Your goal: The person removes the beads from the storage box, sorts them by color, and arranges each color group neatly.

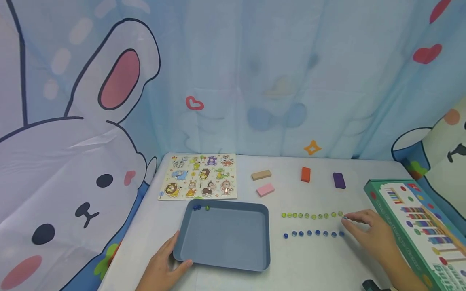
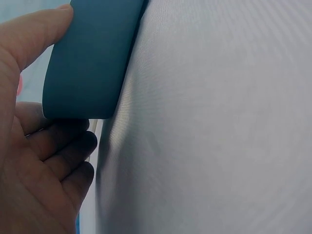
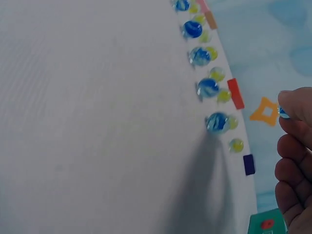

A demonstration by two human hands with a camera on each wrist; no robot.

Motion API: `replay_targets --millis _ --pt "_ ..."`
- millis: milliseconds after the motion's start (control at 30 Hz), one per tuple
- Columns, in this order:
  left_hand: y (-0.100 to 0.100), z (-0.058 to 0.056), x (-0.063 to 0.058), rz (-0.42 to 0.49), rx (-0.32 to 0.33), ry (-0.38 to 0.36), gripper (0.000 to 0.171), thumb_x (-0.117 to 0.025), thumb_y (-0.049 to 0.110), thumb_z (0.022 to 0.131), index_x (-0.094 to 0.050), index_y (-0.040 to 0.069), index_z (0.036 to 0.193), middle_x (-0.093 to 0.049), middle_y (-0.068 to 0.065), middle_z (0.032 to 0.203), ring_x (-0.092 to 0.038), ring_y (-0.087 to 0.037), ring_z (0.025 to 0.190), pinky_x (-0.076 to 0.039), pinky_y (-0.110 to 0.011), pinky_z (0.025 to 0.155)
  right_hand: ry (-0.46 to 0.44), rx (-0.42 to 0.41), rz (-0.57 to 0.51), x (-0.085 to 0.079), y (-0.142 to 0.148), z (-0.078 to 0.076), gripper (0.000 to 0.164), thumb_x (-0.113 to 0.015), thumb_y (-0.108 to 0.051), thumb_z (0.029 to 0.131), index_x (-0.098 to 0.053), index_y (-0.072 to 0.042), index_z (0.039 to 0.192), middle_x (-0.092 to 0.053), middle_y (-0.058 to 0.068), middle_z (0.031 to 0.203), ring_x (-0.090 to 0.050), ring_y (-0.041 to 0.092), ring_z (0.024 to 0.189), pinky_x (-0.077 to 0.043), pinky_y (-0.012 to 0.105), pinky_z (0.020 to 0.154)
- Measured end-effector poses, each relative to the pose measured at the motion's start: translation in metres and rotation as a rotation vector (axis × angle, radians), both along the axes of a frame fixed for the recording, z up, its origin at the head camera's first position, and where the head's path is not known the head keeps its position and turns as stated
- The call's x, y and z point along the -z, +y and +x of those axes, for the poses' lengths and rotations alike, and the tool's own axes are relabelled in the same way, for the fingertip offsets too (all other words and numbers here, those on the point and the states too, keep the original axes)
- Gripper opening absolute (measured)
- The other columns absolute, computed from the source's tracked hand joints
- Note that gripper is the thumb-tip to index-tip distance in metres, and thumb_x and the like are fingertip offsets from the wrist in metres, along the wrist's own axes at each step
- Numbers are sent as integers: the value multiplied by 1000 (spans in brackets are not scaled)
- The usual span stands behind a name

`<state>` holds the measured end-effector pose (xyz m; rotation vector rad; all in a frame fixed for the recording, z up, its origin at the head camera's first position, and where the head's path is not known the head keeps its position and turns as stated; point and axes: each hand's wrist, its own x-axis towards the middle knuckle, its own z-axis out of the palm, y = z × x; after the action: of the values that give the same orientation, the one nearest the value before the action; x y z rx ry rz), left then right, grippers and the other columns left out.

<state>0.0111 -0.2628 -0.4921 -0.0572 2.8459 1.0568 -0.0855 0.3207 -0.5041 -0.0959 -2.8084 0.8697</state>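
My left hand point(image 1: 164, 264) holds the near left corner of a blue-grey tray point(image 1: 233, 264); in the left wrist view its thumb lies on the tray's wall point(image 2: 92, 63) and its fingers bend by the corner. Several blue marbles point(image 1: 197, 207) and a yellow-green marble point(image 1: 207, 208) sit at the tray's far left. Between thumb and forefinger, my right hand point(image 1: 375, 238) pinches a blue marble point(image 3: 283, 112), mostly hidden by the fingertips. It is raised near the right ends of a row of yellow-green marbles point(image 1: 314, 217) and a nearer row of blue marbles point(image 1: 318, 233).
An animal puzzle board point(image 1: 198, 176) lies behind the tray. Tan point(image 1: 261, 175), pink point(image 1: 265, 190), red-orange point(image 1: 306, 174) and purple point(image 1: 339, 180) blocks lie toward the back. A green-edged toy box point(image 1: 415, 226) stands at the right. A printed curtain point(image 1: 236, 81) hangs behind the table.
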Motion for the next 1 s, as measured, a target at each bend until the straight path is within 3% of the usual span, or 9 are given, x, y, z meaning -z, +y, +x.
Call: replay_targets --millis 133,233,333,600,1000 --pt "0 0 1 -1 -4 2 100 -75 62 89 -35 8 163 -45 -21 163 -47 -44 148 -47 -61 114 -63 -14 17 5 7 1 33 -79 -39 94 -79 -10 111 -70 12 111 -62 26 105 -51 41 81" --pt "0 0 2 -4 -7 3 101 -75 63 89 -35 7 163 -45 -21 162 -47 -44 148 -47 -61 114 -71 -25 26 9 11 2 31 -79 -35 95 -79 -8 110 -71 14 109 -64 36 106 -51 49 81" --pt "0 0 3 -1 -8 1 102 -75 64 88 -35 7 163 -45 -21 162 -47 -44 148 -47 -61 115 -61 -31 53 14 13 3 27 -81 -31 92 -79 -9 107 -71 12 105 -65 36 103 -52 48 80" --pt "0 -1 2 5 -2 -2 102 -76 63 88 -36 7 163 -45 -20 163 -46 -42 149 -46 -61 116 -24 -50 117 24 21 6 21 -86 -27 87 -81 -12 100 -73 6 98 -68 32 93 -46 27 70" --pt "-1 -2 3 -6 -2 18 101 -76 64 88 -38 7 162 -47 -21 161 -49 -43 147 -48 -61 114 -43 -49 121 33 23 10 16 -87 -21 84 -82 -15 98 -72 3 97 -65 25 92 -41 17 65"
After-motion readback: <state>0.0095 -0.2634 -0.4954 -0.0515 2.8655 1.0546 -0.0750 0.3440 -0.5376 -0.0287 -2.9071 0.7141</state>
